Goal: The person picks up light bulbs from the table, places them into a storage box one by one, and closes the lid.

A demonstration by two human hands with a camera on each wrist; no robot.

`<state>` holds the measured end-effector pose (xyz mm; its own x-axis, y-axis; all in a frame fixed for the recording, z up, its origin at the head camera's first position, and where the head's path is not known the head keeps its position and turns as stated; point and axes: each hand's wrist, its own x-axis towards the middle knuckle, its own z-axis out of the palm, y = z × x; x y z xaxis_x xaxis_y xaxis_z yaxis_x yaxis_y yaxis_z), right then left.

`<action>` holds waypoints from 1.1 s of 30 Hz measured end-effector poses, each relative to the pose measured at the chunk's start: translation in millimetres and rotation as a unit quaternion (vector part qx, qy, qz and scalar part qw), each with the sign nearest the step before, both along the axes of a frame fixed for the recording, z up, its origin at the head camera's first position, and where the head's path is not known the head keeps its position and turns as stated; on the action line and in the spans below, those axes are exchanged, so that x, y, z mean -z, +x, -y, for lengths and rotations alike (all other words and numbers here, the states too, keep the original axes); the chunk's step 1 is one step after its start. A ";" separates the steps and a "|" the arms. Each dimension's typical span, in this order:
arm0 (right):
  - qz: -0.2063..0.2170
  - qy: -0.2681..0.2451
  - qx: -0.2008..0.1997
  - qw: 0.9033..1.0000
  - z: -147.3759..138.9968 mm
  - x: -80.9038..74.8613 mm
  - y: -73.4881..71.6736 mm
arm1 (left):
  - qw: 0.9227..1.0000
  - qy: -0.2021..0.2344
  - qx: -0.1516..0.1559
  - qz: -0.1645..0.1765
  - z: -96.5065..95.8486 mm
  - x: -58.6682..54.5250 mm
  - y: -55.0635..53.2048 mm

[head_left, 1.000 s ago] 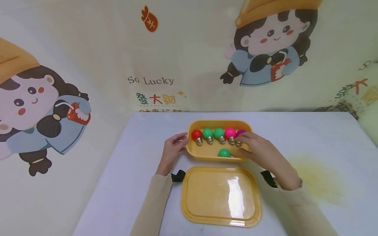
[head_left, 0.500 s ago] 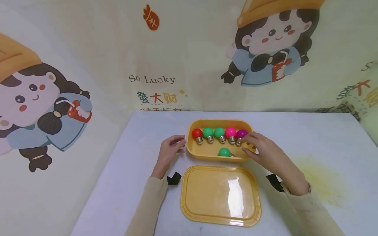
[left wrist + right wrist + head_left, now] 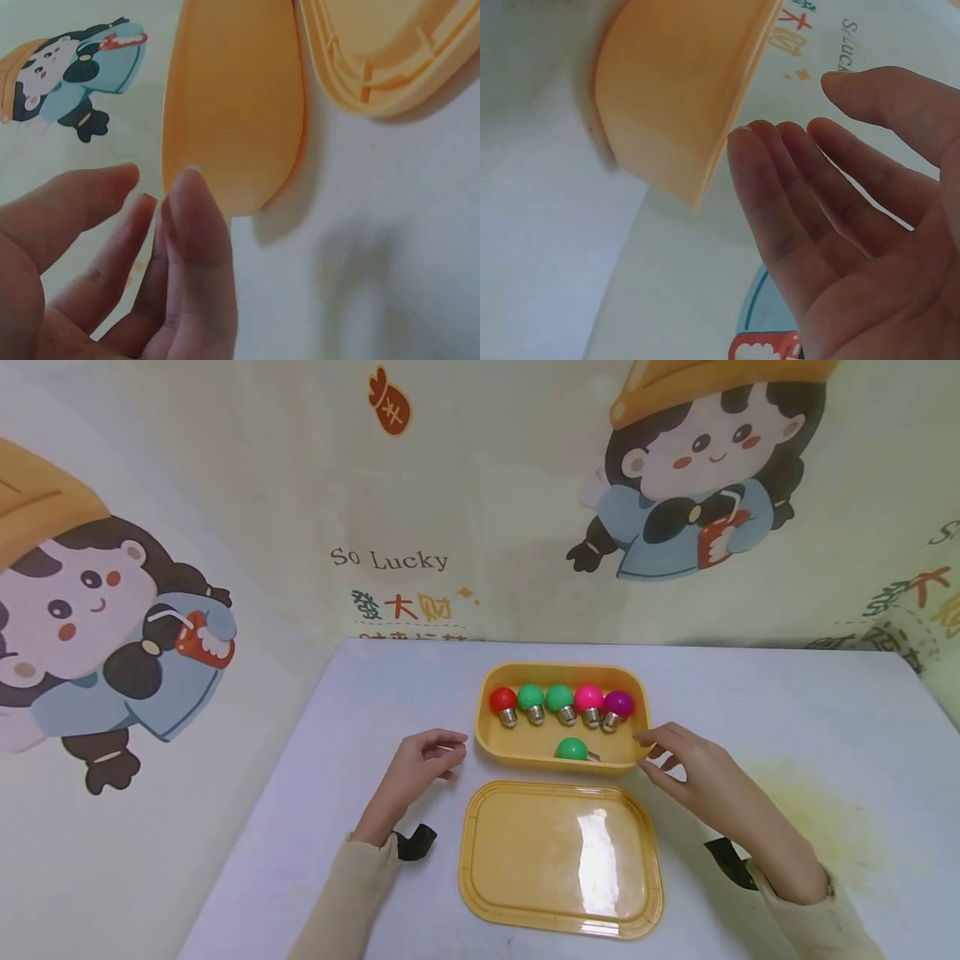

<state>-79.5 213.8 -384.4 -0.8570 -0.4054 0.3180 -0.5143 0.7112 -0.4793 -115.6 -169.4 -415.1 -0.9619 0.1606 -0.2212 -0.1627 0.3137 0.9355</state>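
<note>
A yellow plastic box (image 3: 517, 747) holds several small light bulbs. Along its far side a red bulb (image 3: 503, 700), two green ones, a pink bulb (image 3: 588, 697) and a purple bulb (image 3: 618, 704) stand in a row, metal screw bases toward me. Another green bulb (image 3: 572, 749) lies by the near wall, base pointing right. My left hand (image 3: 422, 768) hovers left of the box, relaxed and holding nothing. Off the box's right end is my right hand (image 3: 701, 777), with loosely bent, bare fingers. In the right wrist view its fingertips (image 3: 742, 142) appear near the box wall (image 3: 675, 90).
In front of the box lies a yellow lid (image 3: 532, 852) with a raised rim, flat on the white table (image 3: 750, 710). A yellowish stain (image 3: 817, 818) marks the tabletop at right. Behind rises a wall covering (image 3: 510, 527) printed with cartoon figures.
Both hands have drawn back from the box, the left toward the lower left, the right out toward the lower right, uncovering the purple bulb. The bulbs, box and lid stay put.
</note>
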 end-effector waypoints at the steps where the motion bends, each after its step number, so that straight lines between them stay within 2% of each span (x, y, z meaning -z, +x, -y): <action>1: 0.009 -0.001 0.002 1.000 -0.9 -0.2 1.5 | 1.000 -0.005 0.002 0.002 -0.6 -0.6 2.4; 6: 0.056 -0.004 0.000 0.998 -5.7 -1.2 6.7 | 1.000 -0.018 0.010 0.011 -4.1 -3.5 12.8; 11: 0.068 -0.005 -0.013 0.998 -12.0 3.3 9.5 | 1.000 -0.018 0.018 0.018 -8.0 -5.4 19.8; 15: 0.095 -0.012 -0.021 0.995 -15.8 9.7 10.6 | 0.999 -0.023 0.018 0.021 -8.7 -2.9 24.3; 25: 0.208 -0.028 -0.022 0.977 -14.0 27.5 7.5 | 0.998 -0.048 0.025 0.025 -7.3 9.4 28.9; 33: 0.243 -0.024 -0.035 0.969 -8.6 33.0 7.0 | 0.997 -0.050 0.049 0.024 -7.6 13.9 32.8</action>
<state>-72.5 222.4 -417.4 -0.8813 -0.4627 -0.0962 -0.2657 0.6534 -0.7089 -82.8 -161.8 -429.0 -0.9305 0.2288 -0.2860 -0.1702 0.4216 0.8907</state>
